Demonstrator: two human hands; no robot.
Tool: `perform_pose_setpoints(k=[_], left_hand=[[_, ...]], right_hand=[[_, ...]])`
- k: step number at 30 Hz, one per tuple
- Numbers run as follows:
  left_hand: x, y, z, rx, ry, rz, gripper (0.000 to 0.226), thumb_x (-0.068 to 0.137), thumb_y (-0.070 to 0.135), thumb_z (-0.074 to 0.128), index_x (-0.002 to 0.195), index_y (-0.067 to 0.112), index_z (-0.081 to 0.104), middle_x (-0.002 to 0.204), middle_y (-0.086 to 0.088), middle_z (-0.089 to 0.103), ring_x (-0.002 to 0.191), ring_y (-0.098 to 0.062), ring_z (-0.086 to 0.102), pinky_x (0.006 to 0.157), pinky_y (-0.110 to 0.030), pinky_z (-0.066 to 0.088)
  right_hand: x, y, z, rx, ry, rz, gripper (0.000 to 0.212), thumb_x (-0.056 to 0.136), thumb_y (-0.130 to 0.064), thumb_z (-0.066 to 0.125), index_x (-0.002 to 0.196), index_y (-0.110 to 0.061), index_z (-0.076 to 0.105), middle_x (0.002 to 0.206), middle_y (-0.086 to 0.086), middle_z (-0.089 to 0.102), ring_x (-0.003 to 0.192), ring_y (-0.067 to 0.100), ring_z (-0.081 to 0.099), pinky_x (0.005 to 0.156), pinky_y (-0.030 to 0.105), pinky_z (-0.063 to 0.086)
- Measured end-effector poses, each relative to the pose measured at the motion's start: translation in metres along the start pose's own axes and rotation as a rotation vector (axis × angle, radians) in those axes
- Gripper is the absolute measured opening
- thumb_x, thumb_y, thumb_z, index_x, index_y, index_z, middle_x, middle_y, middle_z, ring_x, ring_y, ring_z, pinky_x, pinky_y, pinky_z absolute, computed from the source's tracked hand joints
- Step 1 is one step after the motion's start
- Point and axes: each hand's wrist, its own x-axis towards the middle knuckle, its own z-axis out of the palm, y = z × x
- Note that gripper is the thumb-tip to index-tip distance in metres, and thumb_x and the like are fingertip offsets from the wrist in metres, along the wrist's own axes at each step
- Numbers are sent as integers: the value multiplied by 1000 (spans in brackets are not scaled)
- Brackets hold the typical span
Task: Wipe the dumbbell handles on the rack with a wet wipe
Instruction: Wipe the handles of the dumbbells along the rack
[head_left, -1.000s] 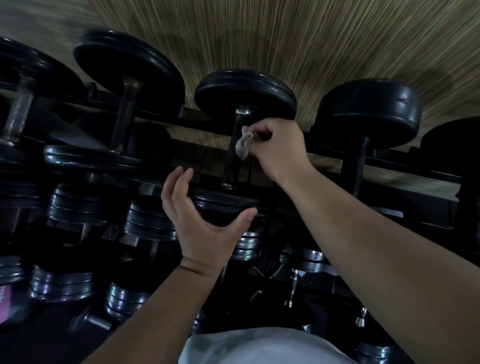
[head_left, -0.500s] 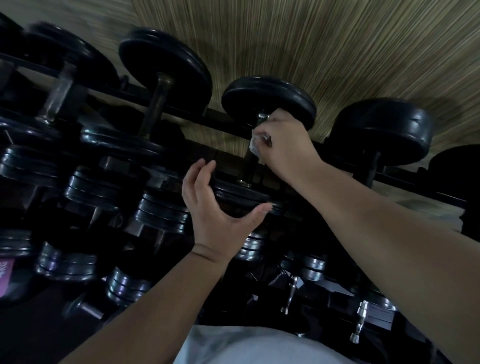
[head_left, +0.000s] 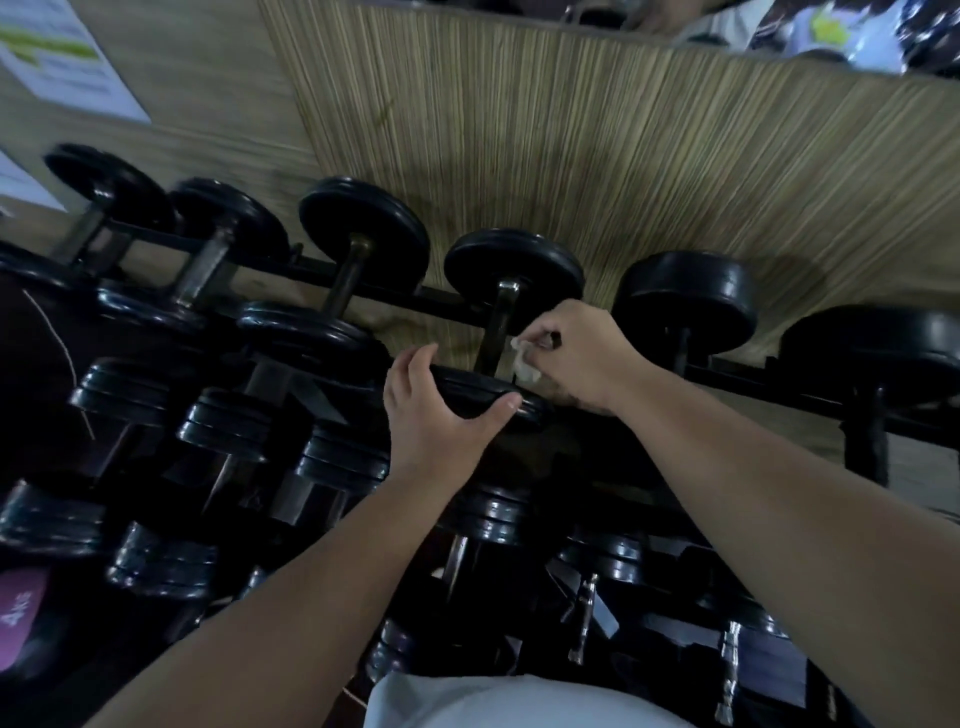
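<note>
Dumbbell handle (head_left: 497, 328) in hand sits on the top tier of the rack (head_left: 737, 375), in the middle of its row. It spans from its near plate (head_left: 480, 396) to its far plate (head_left: 514, 265), which is close to the ribbed wall panel (head_left: 597, 156).

Head view: the right hand (head_left: 579, 356) has its fingers curled and pinches the wet wipe (head_left: 523, 361), a small crumpled white wad. The wipe lies on the right side of the handle at its near end, just above the near plate. It seems to touch the bar, though the dim light leaves that uncertain. The left hand (head_left: 434, 418) is spread over the rim of the near plate, fingers over the far edge and thumb along the front, apparently steadying the weight.

The handle's long axis runs away from the person, towards the wall. The wipe is at the low end of it, so most of the bar lies beyond the grip. Judging from this, the next stroke should slide along that axis towards the far plate. The right hand is the nearer one and already on that side. The neighbouring dumbbell (head_left: 688, 306) to the right stands close to the wrist.
</note>
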Motion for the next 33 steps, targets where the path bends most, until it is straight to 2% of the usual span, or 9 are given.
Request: perform_pose_setpoints(k=[4,10,14,16,19,22,26,30,33], left_hand=[[-11,19,-8,124,10,66,106,77,79,68,159,34,17,168,7,9,159,-22,5,126,-58,22],[-45,66,5,162,-64,257,91,93,60,65,162,28,15,171,11,1,160,-18,0,128,-50,22],[-65,88,34,113,-134,303,77,97,52,64,159,27,26,167,6,23,153,-16,26,120,-37,35],[-74,97,51,76,-218,267,73,98,54,63,158,27,31,162,6,33,148,-16,35,112,-30,35],[-81,109,78,64,-347,203,78,96,62,60,157,22,36,158,3,38,144,-19,42,107,-30,38],[-81,115,102,133,-413,161,87,91,72,58,157,19,36,157,-1,38,141,-24,45,107,-34,43],[-70,112,123,267,-412,145,88,86,78,58,152,23,40,153,-1,40,137,-32,45,107,-49,49],[-66,103,125,240,-428,201,70,88,74,58,141,29,47,142,5,43,133,-25,40,97,-36,42],[-62,89,123,181,-450,294,65,88,73,59,137,32,47,135,11,42,129,-18,41,97,-33,39]], right_hand=[[-29,5,-19,22,89,33,16,94,-26,68,106,-20,76,89,-17,60,90,3,57,68,12,38],[-78,22,-48,73,196,84,15,92,-28,69,103,-23,77,90,-14,66,85,2,60,64,14,39],[-115,42,-65,79,272,152,13,92,-25,70,103,-23,77,95,-14,68,88,2,60,66,11,40],[-133,54,-72,68,311,189,13,91,-22,70,101,-23,77,93,-14,68,88,2,61,67,10,41],[-160,71,-79,88,354,266,11,89,-21,69,97,-23,77,90,-16,66,89,4,62,66,11,41],[-185,85,-81,127,368,334,9,90,-21,70,97,-23,76,88,-18,61,88,4,59,65,10,39],[-205,100,-80,133,399,372,12,90,-22,72,101,-20,75,91,-13,62,89,7,59,66,11,39],[-205,111,-78,137,402,425,11,90,-25,72,100,-21,75,96,-7,69,91,11,63,74,24,46],[-193,117,-75,131,424,446,12,89,-24,73,100,-22,76,95,-9,66,93,10,62,78,24,44]])
